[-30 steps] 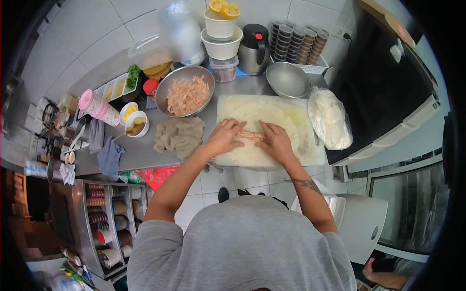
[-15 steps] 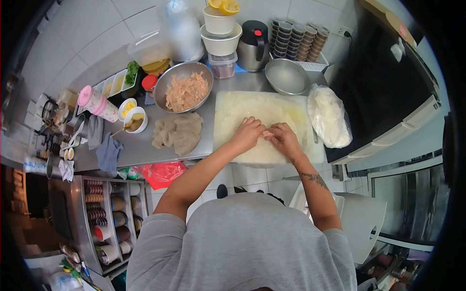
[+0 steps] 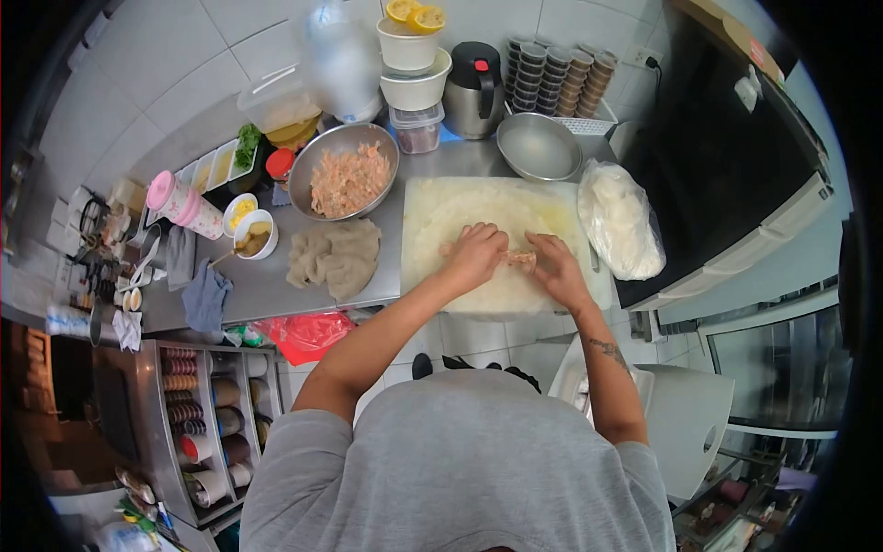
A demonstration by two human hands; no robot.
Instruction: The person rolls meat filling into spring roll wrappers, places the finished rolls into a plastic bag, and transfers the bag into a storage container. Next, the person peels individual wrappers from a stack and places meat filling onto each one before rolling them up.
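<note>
My left hand (image 3: 474,255) and my right hand (image 3: 557,265) press together on a thin pale wrapper (image 3: 478,216) laid on the white cutting board (image 3: 432,198). Between the fingers shows a strip of pinkish orange filling (image 3: 521,258), with the wrapper folded around it. A steel bowl of the same shredded filling (image 3: 348,178) stands to the left of the board. A plastic bag of white wrappers (image 3: 621,219) lies at the board's right edge.
A crumpled beige cloth (image 3: 337,253) lies left of the board. An empty steel bowl (image 3: 538,145), a kettle (image 3: 475,77), stacked tubs with lemon halves (image 3: 410,37), sauce bowls (image 3: 251,236) and a pink bottle (image 3: 184,202) crowd the counter. Shelves of cups (image 3: 198,405) stand below.
Both hands have shifted to the right and closer together on the board, folding the wrapper over the filling. The wide strip of filling is now mostly covered.
</note>
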